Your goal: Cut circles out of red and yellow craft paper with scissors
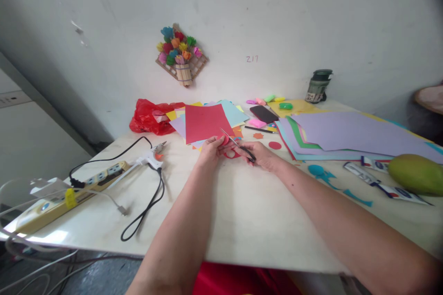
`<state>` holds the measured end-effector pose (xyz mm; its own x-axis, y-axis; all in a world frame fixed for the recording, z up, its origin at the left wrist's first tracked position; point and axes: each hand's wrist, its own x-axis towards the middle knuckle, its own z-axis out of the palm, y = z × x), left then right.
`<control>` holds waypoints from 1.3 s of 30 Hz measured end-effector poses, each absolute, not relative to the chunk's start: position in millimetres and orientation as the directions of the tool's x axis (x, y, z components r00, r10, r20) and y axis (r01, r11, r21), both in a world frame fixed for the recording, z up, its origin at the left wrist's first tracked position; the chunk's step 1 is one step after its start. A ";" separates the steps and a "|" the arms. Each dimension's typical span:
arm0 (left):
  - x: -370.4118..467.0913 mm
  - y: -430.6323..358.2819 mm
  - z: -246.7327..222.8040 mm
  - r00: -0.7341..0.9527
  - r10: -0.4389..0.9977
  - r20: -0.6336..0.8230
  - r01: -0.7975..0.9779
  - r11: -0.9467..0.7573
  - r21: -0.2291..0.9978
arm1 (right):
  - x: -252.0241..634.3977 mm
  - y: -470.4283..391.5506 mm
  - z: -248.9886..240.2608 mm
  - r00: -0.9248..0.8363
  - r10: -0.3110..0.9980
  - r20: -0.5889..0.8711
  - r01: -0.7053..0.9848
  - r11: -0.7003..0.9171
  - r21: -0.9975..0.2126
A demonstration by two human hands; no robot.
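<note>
Left hand [211,149] pinching red paper [225,140], right hand [261,155] curled round scissors [248,152]; pale table [249,221] against whitish wall [277,18].

Bare table [249,221] between the forearms [188,203], a free run right up to the scissors [249,153], blades poking forward! Out left, glue gun [154,160], looped cord [122,236] and power strip [85,194] clog the lane; on the right, mango [417,174] and paper stack [332,133] block, tall bottle [317,87] behind.
</note>
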<state>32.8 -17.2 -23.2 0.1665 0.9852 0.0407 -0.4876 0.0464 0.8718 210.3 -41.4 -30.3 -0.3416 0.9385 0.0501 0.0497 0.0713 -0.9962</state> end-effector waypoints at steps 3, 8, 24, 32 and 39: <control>32.0 -15.8 -25.0 0.162 0.986 0.048 -0.495 0.039 0.868 | 210.2 -41.5 -30.4 -0.344 0.938 0.047 0.043 0.065 -0.997; 32.7 -16.1 -23.9 0.142 0.989 0.036 -0.503 0.040 0.863 | 208.5 -45.1 -25.8 -0.330 0.944 0.022 0.049 0.040 -0.998; 31.7 -17.4 -22.4 0.109 0.994 0.002 -0.492 0.053 0.869 | 206.8 -46.7 -24.6 -0.327 0.945 0.002 0.045 0.017 -0.999; 29.9 -16.1 -25.5 0.159 0.987 0.027 -0.478 0.053 0.877 | 208.3 -43.0 -30.3 -0.348 0.937 0.001 0.045 0.018 -0.999; 34.5 -19.3 -21.1 0.170 0.985 0.016 -0.488 0.070 0.870 | 208.1 -42.4 -30.2 -0.356 0.934 0.040 0.036 0.057 -0.998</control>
<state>34.5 -19.3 -21.1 0.1695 0.9854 0.0156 -0.4876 0.0701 0.8702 208.1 -42.4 -30.2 -0.3559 0.9337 0.0400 0.0364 0.0566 -0.9977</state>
